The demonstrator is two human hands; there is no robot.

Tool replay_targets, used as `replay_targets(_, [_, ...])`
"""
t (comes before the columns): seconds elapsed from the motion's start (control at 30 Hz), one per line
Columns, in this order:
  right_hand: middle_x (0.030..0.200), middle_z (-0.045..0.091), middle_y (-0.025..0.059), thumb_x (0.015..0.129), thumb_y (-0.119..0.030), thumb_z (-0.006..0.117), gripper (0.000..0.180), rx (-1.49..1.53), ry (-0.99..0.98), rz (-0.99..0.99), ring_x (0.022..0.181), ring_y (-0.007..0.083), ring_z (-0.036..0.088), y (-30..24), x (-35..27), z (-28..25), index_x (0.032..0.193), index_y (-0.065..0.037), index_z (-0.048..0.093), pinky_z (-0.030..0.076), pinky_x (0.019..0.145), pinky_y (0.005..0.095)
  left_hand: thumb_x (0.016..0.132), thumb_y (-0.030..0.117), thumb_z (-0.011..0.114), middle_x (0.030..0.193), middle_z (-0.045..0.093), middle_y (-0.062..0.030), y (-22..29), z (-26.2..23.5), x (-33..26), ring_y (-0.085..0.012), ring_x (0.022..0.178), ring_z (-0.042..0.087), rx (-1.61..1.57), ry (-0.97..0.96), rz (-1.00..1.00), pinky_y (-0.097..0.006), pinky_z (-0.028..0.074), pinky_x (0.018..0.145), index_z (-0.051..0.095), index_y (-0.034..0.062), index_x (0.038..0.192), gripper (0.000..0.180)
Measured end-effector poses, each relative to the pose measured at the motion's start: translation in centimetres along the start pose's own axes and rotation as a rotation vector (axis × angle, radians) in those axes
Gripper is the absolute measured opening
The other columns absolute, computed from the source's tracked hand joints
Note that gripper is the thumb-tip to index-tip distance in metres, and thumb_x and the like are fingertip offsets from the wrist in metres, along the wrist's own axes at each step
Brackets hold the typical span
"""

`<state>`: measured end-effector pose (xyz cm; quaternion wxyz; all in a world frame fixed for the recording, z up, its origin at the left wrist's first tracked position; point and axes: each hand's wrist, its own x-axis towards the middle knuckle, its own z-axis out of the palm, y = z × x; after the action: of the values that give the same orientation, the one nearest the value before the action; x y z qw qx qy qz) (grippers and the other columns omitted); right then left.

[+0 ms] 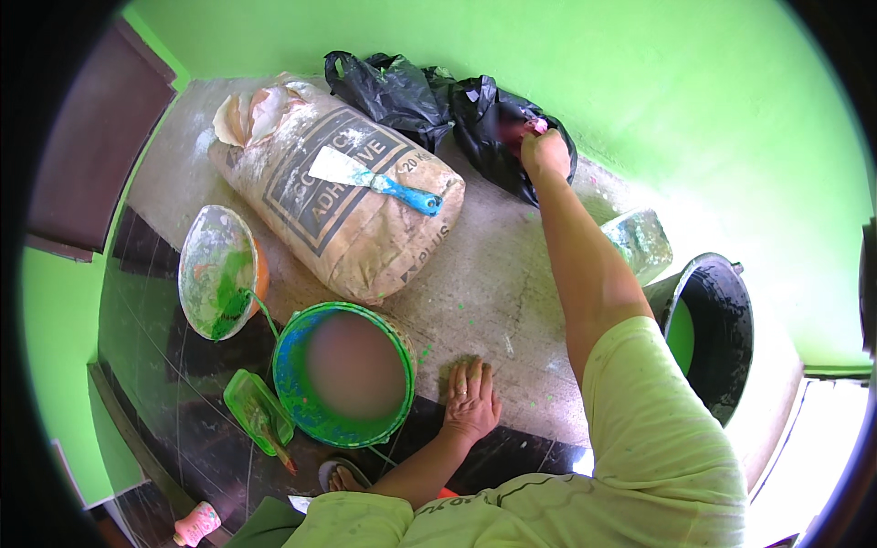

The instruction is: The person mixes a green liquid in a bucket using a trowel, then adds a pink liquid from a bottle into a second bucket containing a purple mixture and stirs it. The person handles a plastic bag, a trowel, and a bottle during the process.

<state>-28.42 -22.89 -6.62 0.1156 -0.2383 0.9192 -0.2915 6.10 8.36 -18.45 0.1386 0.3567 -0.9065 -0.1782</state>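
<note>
Bracing with the left hand (470,402) spread flat on the dusty floor (493,283), a person stretches the right hand (545,151), fingers gripping something pink, into the black bag (498,123) at one o'clock.

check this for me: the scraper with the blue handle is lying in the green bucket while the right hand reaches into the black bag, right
Not quite. In the head view the scraper lies on top of the paper sack, not in the green bucket. The right hand does reach into the black bag.
</note>
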Motion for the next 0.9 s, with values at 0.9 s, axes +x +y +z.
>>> replay_targets(0.9, [0.12, 0.059, 0.0206, 0.09, -0.018, 0.069, 0.032, -0.157, 0.143, -0.565, 0.104, 0.0386, 0.068, -0.5, 0.7, -0.7, 0.122, -0.017, 0.073, 0.056, 0.094, 0.0441, 0.087, 0.029, 0.063, 0.152, 0.037, -0.0222, -0.2, 0.4, -0.2, -0.0463, 0.141, 0.033, 0.006, -0.019, -0.012, -0.059, 0.029, 0.12, 0.05, -0.0012, 0.143, 0.065])
